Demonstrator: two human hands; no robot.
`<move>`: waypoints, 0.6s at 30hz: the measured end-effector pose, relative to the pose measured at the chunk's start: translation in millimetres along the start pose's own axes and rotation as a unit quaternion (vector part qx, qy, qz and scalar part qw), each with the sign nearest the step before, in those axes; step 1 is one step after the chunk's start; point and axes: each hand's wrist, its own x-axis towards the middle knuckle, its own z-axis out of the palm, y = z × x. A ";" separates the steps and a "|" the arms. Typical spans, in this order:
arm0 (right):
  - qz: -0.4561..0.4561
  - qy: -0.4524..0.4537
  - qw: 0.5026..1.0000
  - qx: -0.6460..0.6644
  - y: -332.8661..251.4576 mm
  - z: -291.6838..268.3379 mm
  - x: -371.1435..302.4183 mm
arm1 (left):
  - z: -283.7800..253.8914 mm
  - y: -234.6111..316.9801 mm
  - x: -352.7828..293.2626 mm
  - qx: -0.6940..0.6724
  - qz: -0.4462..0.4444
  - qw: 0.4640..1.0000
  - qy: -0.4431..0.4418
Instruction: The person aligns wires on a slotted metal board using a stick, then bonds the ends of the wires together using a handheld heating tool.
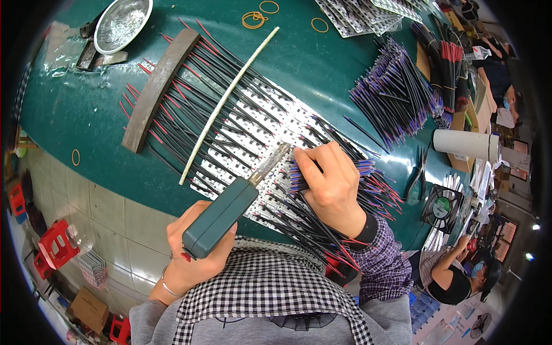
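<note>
My left hand [198, 244] is closed around the dark green handle of a soldering gun [223, 217]. The gun's worn metal tip reaches up and right over a white circuit board panel [293, 118], close to my right fingertips. Closed over the panel's right part, my right hand [333, 187] grips a bunch of black wires [299, 175] with bluish-purple ends. Rows of black wires with red ends [190, 112] fan out from the panel to the upper left. A pale rod [227, 106] and a curved, brownish bar [158, 95] lie across them. More loose wires lie under and beside my right wrist.
A large heap of black wires [391, 92] lies at the right, with pliers [418, 175], a white cylinder [466, 144] and a small fan [443, 207] nearby. A metal bowl [122, 26] stands far left. Stacked panels [359, 17] sit at the back. A co-worker [451, 273] sits at right.
</note>
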 end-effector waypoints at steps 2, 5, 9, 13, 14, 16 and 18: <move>-0.006 0.003 1.000 -0.005 1.2 2.7 -1.7 | 1.3 -0.2 1.2 0.002 0.003 1.000 0.003; -0.005 0.001 1.000 -0.006 -1.2 2.8 -2.0 | 2.5 0.5 2.0 -0.006 0.015 1.000 0.023; -0.006 -0.004 1.000 -0.020 -2.8 3.0 -1.9 | 1.1 0.7 2.7 -0.014 0.006 1.000 0.010; -0.040 0.008 0.998 -0.041 -0.2 6.6 -1.0 | 1.4 4.2 3.9 -0.037 -0.020 0.999 0.013; -0.045 0.008 0.998 -0.043 -1.0 6.6 -0.1 | 0.6 3.3 3.8 -0.037 -0.020 0.999 0.013; -0.049 0.009 0.998 -0.047 -1.5 5.7 0.8 | -1.4 1.4 3.5 -0.022 0.007 1.000 0.008; -0.056 0.017 0.997 -0.048 -1.0 6.4 0.9 | -1.3 1.4 3.5 -0.019 0.012 1.000 0.012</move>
